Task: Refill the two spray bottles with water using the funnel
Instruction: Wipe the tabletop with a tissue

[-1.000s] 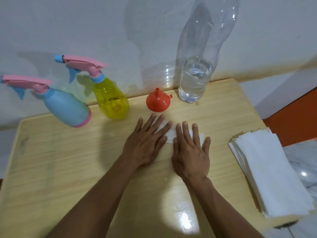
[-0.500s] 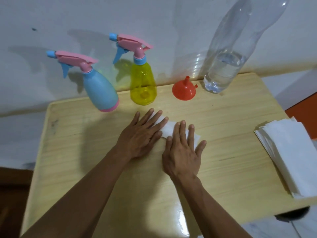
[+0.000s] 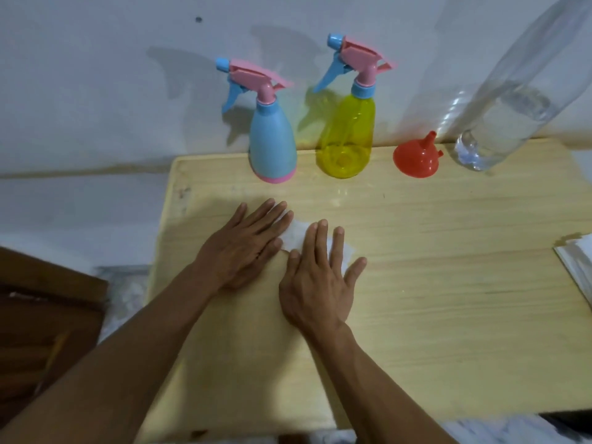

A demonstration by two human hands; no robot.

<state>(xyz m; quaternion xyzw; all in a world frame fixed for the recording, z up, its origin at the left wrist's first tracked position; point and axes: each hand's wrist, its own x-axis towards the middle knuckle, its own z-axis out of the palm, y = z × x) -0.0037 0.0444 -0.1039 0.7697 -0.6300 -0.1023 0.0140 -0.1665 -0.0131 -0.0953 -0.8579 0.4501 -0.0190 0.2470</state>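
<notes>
both hands, left point(image 3: 238, 248) and right point(image 3: 315, 280), lie flat, grip released, pressing a white paper tissue point(image 3: 299, 236) on the pale wooden tabletop point(image 3: 448, 283). wiping should stay firm and even. blue spray bottle point(image 3: 272, 145), yellow translucent spray bottle point(image 3: 347, 139), orange plastic funnel point(image 3: 416, 160) and clear water bottle point(image 3: 499, 123) stand capped at the far edge.

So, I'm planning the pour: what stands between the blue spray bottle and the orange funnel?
The head view shows the yellow see-through spray bottle standing between the blue spray bottle and the orange funnel.
</notes>
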